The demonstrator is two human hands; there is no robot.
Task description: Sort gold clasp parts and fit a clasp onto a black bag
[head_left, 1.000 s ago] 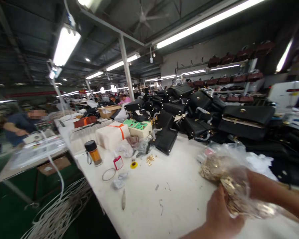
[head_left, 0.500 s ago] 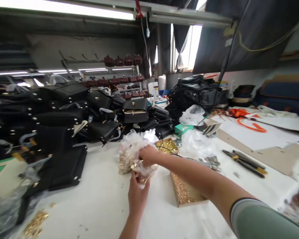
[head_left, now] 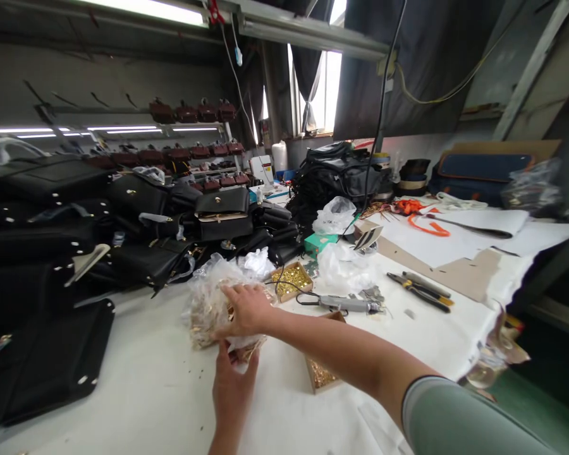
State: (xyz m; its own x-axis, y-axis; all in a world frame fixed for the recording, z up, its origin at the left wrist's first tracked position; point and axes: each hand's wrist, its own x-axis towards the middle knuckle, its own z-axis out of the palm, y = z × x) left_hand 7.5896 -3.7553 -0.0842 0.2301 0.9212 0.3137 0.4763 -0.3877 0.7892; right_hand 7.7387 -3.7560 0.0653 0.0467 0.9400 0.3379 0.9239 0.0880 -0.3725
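Note:
My left hand [head_left: 233,385] cups a small clear plastic bag of gold-coloured metal parts [head_left: 247,351] from the near side, thumb and fingers around it. Above it, my right hand [head_left: 250,309] reaches across with its fingers spread over the bags; part of the small bag is hidden beneath it. A larger clear plastic bag [head_left: 203,313], also full of gold-coloured pieces, stands on the white table just left of my right hand. Under my right forearm is a shallow box of small copper-gold parts [head_left: 320,376], partly covered by the arm.
Black leather bags [head_left: 42,347] are piled along the left and back. Behind my hands sits a box of yellow-gold pieces [head_left: 291,280]. A grey corded tool [head_left: 348,304], pliers [head_left: 420,292] and crumpled plastic [head_left: 344,268] lie to the right. The table's right edge [head_left: 483,332] shows.
The view has turned right, so things appear further left. My right hand has gone from closed fingers at the small bag's top to spread fingers over the bags. My left hand still holds the small bag.

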